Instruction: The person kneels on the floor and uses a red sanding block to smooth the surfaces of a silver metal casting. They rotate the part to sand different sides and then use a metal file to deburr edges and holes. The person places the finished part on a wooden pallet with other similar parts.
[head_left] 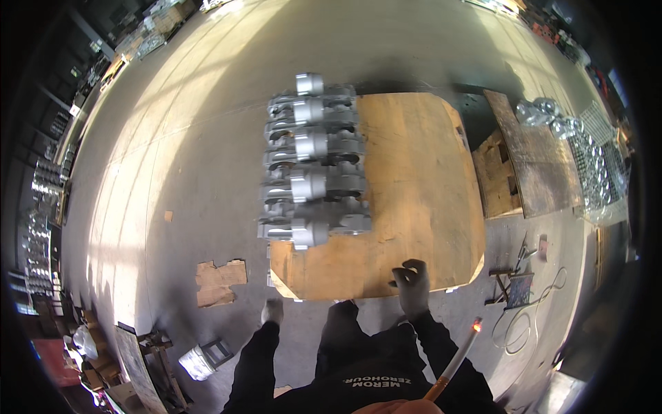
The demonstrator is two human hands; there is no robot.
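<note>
Castings: I count five grey metal castings (312, 165) in a row along the left edge of the board, each with a bright round hub facing left; a sixth hub shows at the far end of the row, though I cannot tell whether it belongs to a separate piece.
Board: I see one plywood board (420, 186), lying flat above the concrete floor (172, 159), with its near-left corner cut off.
Right hand: my right hand (412, 284), in a dark glove, rests at the near edge of the board, right of centre. The fingers are curled down onto the wood; I cannot tell whether they clamp the edge or only lean on it.
Left hand: my left hand (272, 310), also gloved, hangs below the board's cut corner, apart from it. The fingers look loosely bent with nothing in them.
Castings versus fingers: the nearest casting sits up and left of my right fingers, well apart, with bare wood between. It lies closer to my left hand, straight beyond it, not touching.
Cigarette: one, lit at the tip (459, 357), juts up from the lower edge.
Scraps: one torn cardboard piece (219, 281) lies on the floor, left of the board.
Side stack: one pallet with a dark sheet (531, 155) stands to the right.
</note>
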